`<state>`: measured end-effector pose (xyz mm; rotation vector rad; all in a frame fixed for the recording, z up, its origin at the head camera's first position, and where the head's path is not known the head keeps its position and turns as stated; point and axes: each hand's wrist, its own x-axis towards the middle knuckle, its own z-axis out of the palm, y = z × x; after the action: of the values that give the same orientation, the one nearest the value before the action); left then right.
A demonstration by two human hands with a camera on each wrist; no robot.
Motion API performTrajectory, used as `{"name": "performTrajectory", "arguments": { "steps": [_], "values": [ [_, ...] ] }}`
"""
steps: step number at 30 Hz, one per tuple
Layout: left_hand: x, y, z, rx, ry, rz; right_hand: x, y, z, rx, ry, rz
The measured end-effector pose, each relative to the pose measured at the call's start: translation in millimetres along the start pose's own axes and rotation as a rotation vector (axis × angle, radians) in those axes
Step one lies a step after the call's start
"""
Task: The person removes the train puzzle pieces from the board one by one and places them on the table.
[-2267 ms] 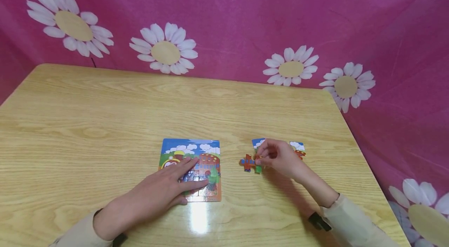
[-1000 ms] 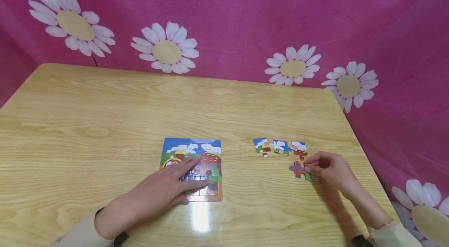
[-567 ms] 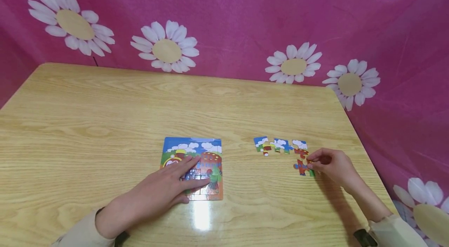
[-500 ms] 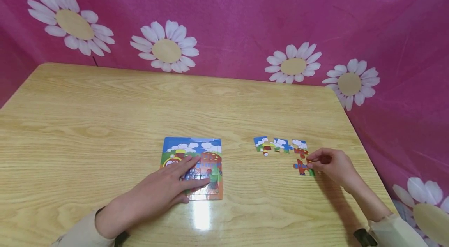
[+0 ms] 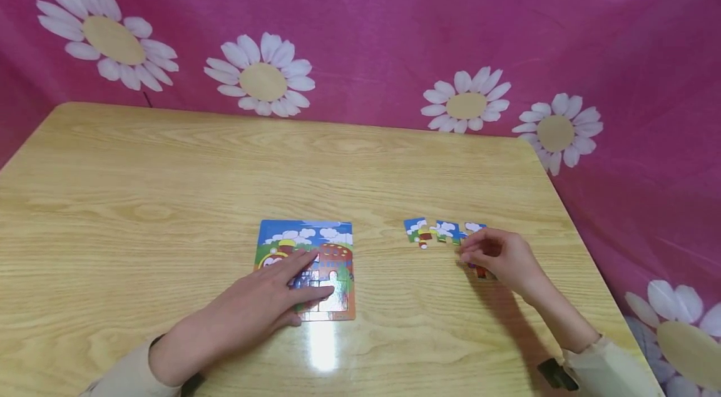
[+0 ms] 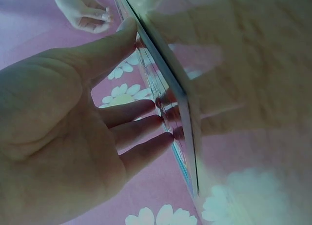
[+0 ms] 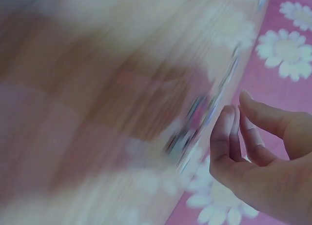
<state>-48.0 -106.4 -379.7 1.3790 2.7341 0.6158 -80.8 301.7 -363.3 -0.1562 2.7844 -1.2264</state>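
My left hand lies with spread fingers on a square picture puzzle, its cartoon scene partly hidden under the hand. In the left wrist view the fingertips rest against the puzzle's face, and the thumb is at its edge. My right hand hovers over the loose jigsaw pieces, thumb and fingers loosely curled towards each other. In the right wrist view, nothing shows between those fingertips. Beneath the hand a red piece is partly covered.
Two loose puzzle pieces lie to the left of the right hand, one with a yellow and red part, one with clouds. Another cloud piece is half hidden by the fingers. A pink flowered cloth hangs behind the wooden table.
My right hand carried joined red-and-blue pieces rightward and set them below the cloud pieces. It has since released them and shifted left. My left hand stayed on the puzzle.
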Motion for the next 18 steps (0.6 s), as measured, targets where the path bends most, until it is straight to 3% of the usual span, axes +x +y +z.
{"name": "performTrajectory", "arguments": {
  "steps": [8, 14, 18],
  "values": [
    [-11.0, -4.7, -0.2, -0.016, 0.028, -0.021, 26.8, -42.6, 46.3, 0.147, -0.124, -0.093],
    [-23.3, -6.3, -4.0, -0.017, 0.002, -0.098, 45.0, -77.1, 86.3, 0.164, -0.223, -0.135],
    [-28.3, -8.3, -4.9, 0.001, 0.003, -0.107, 53.5, -99.5, 108.4, 0.172, -0.287, -0.161]
  ]
}}
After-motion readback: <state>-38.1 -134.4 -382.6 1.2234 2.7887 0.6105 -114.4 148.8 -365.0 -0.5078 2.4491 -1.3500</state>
